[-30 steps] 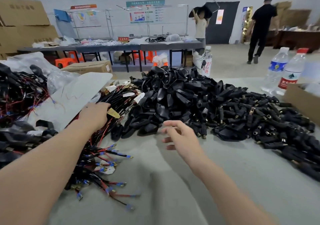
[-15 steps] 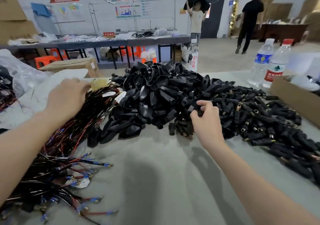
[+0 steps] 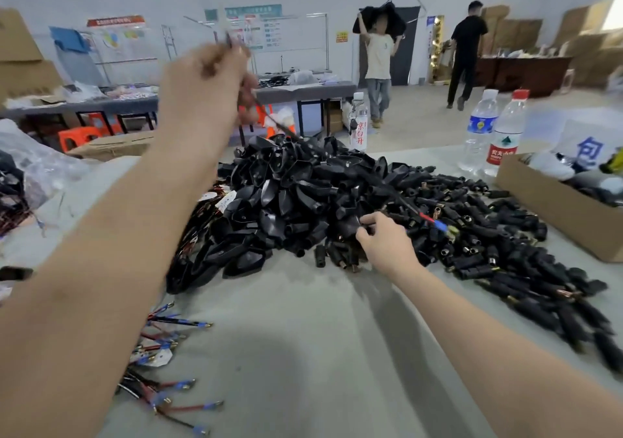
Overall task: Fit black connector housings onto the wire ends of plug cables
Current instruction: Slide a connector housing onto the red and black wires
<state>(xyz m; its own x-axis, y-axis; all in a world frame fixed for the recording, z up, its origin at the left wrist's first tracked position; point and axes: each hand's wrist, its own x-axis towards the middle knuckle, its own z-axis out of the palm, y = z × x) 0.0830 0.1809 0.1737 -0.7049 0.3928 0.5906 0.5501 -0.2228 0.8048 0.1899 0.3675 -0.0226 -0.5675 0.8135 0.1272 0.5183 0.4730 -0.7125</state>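
Foreground, left: a bundle of cables lies on the grey table, its red and blue tips fanned toward the middle. Both bare forearms reach in from the near edge.

Right hand is low, at the near edge of the pile of housings. Its thumb and fingers are curled on one small black housing, which lies among the others.

Left hand is raised well above the table and blurred, clenched round a single cable. That cable slopes down to the right across the pile. Its wire ends, red and blue with metal tips, hang just beyond the right hand's fingertips and apart from them.

Pile composition: larger black shells are heaped in the centre, and smaller barrel-shaped pieces with brass-coloured tips spread to the right.

Right of the pile, a cardboard box sits on the table. Two water bottles stand just behind it, and a third bottle stands behind the heap.

Far side: long tables carry assorted goods, with notice boards on the wall behind. Two people stand on the open floor.
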